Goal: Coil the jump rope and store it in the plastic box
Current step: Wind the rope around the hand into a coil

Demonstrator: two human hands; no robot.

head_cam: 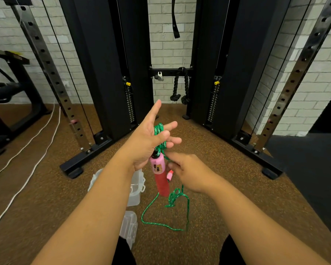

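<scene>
My left hand (148, 142) is held up with its fingers spread straight, and several turns of the green jump rope (159, 131) are wound around them. One pink and red handle (161, 176) hangs straight down from under that palm. My right hand (187, 173) is just below and to the right, pinching the rope close to the handle. The second pink handle (169, 175) shows beside my right fingers. The loose rest of the rope (172, 199) trails in loops on the floor. The clear plastic box (137, 188) stands open on the floor beneath my left forearm.
The box's clear lid (130, 226) lies nearer to me on the brown speckled floor. A black cable machine (107, 73) with steel uprights stands ahead, with a black mat (304, 169) at the right. A white cord (29, 150) runs across the floor on the left.
</scene>
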